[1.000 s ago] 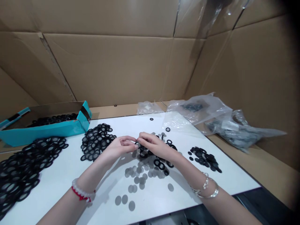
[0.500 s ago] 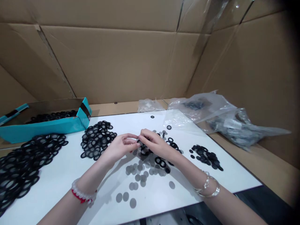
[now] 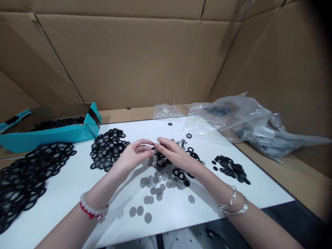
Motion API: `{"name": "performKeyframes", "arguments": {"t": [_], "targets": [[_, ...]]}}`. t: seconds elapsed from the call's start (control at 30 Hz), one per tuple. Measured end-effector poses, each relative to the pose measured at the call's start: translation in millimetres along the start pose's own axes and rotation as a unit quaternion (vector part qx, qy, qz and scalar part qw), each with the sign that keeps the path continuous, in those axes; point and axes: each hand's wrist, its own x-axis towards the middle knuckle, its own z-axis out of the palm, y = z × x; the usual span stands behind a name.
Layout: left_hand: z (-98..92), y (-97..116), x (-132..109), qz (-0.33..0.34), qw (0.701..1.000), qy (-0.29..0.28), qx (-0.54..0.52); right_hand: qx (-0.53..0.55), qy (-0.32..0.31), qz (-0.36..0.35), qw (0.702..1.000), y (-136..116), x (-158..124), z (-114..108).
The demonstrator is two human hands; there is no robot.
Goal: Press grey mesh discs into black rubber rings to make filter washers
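Over the middle of the white board [image 3: 116, 214], my left hand [image 3: 136, 152] and my right hand [image 3: 174, 154] meet at the fingertips. A small black ring [image 3: 153, 148] shows between the left thumb and fingers. The right thumb and fingers are pinched together against it; what they hold is hidden. Beneath and beside the hands lie loose black rings [image 3: 178, 174] and many thin grey discs [image 3: 153, 190]. To the left is a heap of black rings with grey centres [image 3: 107, 152].
A larger pile of ringed discs [image 3: 23, 180] spreads along the left, below a blue box [image 3: 52, 136] of similar pieces. Small black discs [image 3: 232, 169] lie at right. Clear plastic bags [image 3: 261, 138] rest beyond the board's right edge. Cardboard walls [image 3: 129, 62] enclose the back.
The view has tipped and shifted slightly, so the board appears higher. Both hands stay together at the same spot, with the right fingers slightly more extended.
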Motion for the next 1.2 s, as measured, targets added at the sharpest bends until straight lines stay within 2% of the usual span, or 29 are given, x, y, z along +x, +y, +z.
{"name": "performKeyframes", "arguments": {"t": [0.1,0.23,0.4,0.57,0.67,0.77,0.9,0.97,1.2], "targets": [[0.8,-1.1,0.7,-0.004,1.0,0.008,0.001,-0.022,-0.001,0.003,1.0,1.9,0.3,0.2],[-1.2,0.4,1.4,0.011,0.999,0.017,-0.026,-0.021,-0.036,-0.022,0.999,2.9,-0.1,-0.2],[-3.0,1.3,0.2,0.0,0.999,0.003,-0.042,0.048,-0.039,-0.001,0.998,5.1,-0.6,1.7],[-2.2,-2.4,1.1,-0.012,0.992,-0.02,-0.122,0.094,-0.03,0.021,0.995,5.3,-0.9,4.9],[-2.4,-5.3,3.4,-0.023,0.988,-0.024,-0.149,0.05,-0.008,0.005,0.999,4.5,0.2,2.3],[-4.3,-8.8,6.7,-0.029,0.99,-0.002,-0.14,-0.043,0.001,-0.009,0.999,6.6,1.4,-4.3],[-8.0,-13.0,9.6,-0.05,0.99,0.047,-0.126,-0.142,-0.057,0.013,0.988,11.0,0.7,-12.3],[-8.8,-13.8,9.8,-0.06,0.989,0.055,-0.126,-0.161,-0.072,0.011,0.984,10.8,0.0,-13.6],[-8.2,-15.0,12.3,-0.07,0.986,0.067,-0.139,-0.146,-0.057,-0.02,0.987,5.3,0.7,-12.1]]}}
